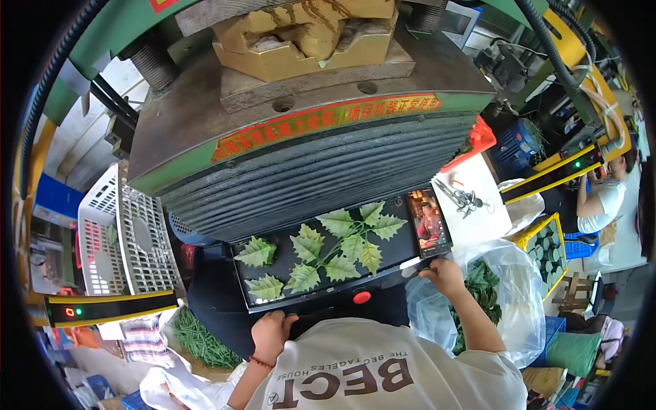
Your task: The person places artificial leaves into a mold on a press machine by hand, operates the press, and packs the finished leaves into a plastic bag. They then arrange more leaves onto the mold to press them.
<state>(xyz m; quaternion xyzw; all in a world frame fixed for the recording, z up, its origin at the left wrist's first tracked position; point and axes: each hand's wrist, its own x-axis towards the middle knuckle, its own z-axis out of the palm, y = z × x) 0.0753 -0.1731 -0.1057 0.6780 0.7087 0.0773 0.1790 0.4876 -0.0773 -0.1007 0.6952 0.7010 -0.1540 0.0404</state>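
Observation:
My left hand (272, 333) is closed at the front left of the black tray (383, 263), fingers curled and thumb pointing right. My right hand (443, 276) is curled at the tray's front right corner, below a phone (429, 222) with its screen lit. What lies under the fingers of either hand is hidden. On the tray are a branching spray of green artificial leaves (352, 247) and separate leaves (256, 251) at the left. Between my hands, a red button (361, 297) sits on the front panel.
A heavy press (301, 164) with a gold-coloured mould (307, 41) stands behind the tray. White plastic baskets (133, 236) are at left. A clear bag (502, 301) of green leaves is at right. Yellow-black sensor bars (109, 307) flank me. Another person (605, 198) sits far right.

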